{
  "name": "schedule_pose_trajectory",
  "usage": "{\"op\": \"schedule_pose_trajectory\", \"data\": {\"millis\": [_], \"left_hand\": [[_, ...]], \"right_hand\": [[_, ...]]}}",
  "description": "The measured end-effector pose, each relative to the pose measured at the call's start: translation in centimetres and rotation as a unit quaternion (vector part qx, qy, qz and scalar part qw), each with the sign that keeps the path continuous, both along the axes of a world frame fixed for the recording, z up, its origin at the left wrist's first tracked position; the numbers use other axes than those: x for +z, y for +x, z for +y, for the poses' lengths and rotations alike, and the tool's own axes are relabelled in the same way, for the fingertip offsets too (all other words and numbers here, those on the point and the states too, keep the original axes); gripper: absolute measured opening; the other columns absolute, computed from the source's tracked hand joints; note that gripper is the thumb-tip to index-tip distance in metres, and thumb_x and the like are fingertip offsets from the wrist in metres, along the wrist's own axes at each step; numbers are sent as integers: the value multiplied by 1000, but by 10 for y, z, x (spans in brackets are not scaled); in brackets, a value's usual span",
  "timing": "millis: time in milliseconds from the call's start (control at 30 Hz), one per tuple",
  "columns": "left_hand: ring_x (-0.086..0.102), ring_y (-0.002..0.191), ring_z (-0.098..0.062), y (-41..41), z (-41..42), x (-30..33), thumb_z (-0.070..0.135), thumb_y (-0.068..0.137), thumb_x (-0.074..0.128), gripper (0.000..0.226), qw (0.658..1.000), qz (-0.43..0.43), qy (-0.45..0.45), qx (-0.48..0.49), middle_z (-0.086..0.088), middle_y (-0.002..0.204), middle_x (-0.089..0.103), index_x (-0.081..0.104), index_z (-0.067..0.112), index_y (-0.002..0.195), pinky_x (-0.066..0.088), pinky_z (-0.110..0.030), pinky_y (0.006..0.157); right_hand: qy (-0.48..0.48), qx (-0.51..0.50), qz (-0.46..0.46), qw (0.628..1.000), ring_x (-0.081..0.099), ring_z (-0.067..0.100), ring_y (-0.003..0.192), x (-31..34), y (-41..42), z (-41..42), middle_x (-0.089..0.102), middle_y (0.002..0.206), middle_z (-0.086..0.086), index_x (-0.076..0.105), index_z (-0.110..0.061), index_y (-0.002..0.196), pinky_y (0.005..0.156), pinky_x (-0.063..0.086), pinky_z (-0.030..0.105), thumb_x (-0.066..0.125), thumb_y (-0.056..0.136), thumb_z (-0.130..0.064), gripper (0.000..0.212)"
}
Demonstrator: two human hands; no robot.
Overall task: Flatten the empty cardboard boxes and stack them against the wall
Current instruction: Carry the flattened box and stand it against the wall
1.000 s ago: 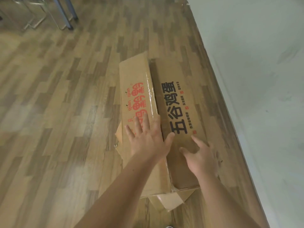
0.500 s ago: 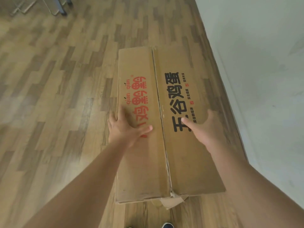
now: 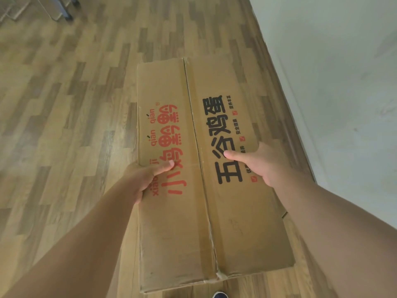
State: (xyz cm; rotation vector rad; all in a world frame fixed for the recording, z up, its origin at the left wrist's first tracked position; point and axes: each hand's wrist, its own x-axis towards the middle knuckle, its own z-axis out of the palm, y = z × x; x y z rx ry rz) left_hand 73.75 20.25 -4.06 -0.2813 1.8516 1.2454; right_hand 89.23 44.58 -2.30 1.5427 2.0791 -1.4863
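A flattened brown cardboard box (image 3: 193, 222) with red lettering on its left panel and black lettering on its right panel is held up off the wooden floor in front of me. My left hand (image 3: 146, 177) grips its left edge, thumb on top over the red print. My right hand (image 3: 260, 166) grips the right edge, thumb lying across the black print, fingers hidden underneath. The box's long axis points away from me, roughly parallel to the white wall (image 3: 335, 93) on the right.
Wood-pattern floor (image 3: 64, 125) spreads to the left and ahead. Metal furniture legs (image 3: 66, 9) stand at the far top left. The tip of a dark shoe (image 3: 220, 295) shows at the bottom edge. The wall's base runs diagonally along the right.
Both hands went from pressing flat on the box on the floor to gripping its side edges. The box has flattened fully and come up toward me.
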Motion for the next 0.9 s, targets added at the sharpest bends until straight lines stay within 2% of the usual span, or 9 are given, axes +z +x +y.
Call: {"op": "schedule_pose_trajectory", "data": {"millis": [67, 167, 200, 300, 433, 467, 567, 700, 900], "left_hand": [[81, 80, -27, 10, -2, 7, 23, 67, 97, 51, 1000, -2, 5, 4, -8, 94, 83, 75, 14, 113, 63, -43, 65], [81, 84, -28, 27, -1, 18, 22, 64, 100, 60, 1000, -3, 9, -6, -8, 95, 83, 73, 14, 116, 65, -50, 72], [81, 85, -29, 32, 1, 25, 23, 62, 101, 64, 1000, -2, 11, -10, -8, 96, 83, 72, 14, 118, 65, -53, 75], [81, 86, -29, 43, 8, 56, 24, 60, 102, 68, 1000, 6, 20, -21, -8, 96, 83, 71, 13, 120, 65, -54, 76], [81, 76, -22, 57, 23, 117, 22, 67, 98, 55, 997, 47, 58, -34, -6, 91, 83, 73, 14, 115, 64, -37, 56], [81, 75, -21, 62, 25, 137, 21, 67, 98, 51, 995, 62, 69, -38, -5, 90, 83, 74, 15, 112, 62, -35, 53], [82, 80, -24, 68, 27, 186, 24, 64, 99, 51, 990, 94, 93, -54, -6, 94, 83, 77, 15, 110, 65, -42, 67], [81, 87, -27, 74, 22, 250, 29, 55, 102, 63, 980, 128, 128, -87, -6, 98, 83, 78, 16, 112, 64, -54, 83], [81, 91, -26, 95, -3, 335, 38, 39, 104, 79, 952, 161, 201, -164, -4, 99, 83, 79, 18, 112, 64, -51, 86]], "right_hand": [[2, -6, 6, 1000, 46, 37, 146, 4, 11, -4, 48, 161, 7, 38, -20, 161, 117, 40, 63, 90, 53, -74, 132], [7, -34, 17, 999, 54, 36, 139, 8, 39, -5, 58, 152, 2, 46, -25, 155, 111, 44, 67, 82, 18, -90, 156], [6, -43, 23, 999, 54, 36, 138, 11, 48, -5, 58, 150, 1, 47, -26, 154, 111, 44, 68, 82, 16, -91, 156], [12, -53, 25, 998, 55, 36, 137, 40, 67, -2, 60, 148, 1, 48, -27, 152, 110, 44, 67, 88, 33, -84, 138], [38, -78, 68, 994, 63, 32, 123, 101, 86, 10, 69, 132, -2, 57, -27, 139, 105, 50, 64, 91, 45, -76, 111], [50, -87, 83, 992, 65, 31, 121, 122, 93, 11, 70, 129, -3, 57, -29, 138, 103, 52, 64, 89, 40, -81, 116], [82, -104, 126, 983, 69, 27, 115, 169, 108, 10, 72, 124, -8, 59, -35, 136, 98, 56, 60, 83, 26, -91, 125], [120, -139, 182, 966, 72, 22, 107, 240, 137, -16, 75, 115, -11, 63, -36, 129, 94, 60, 55, 91, 58, -69, 83], [183, -212, 209, 937, 71, 20, 106, 325, 188, -75, 74, 115, -11, 63, -35, 127, 94, 60, 55, 91, 65, -62, 73]]}}
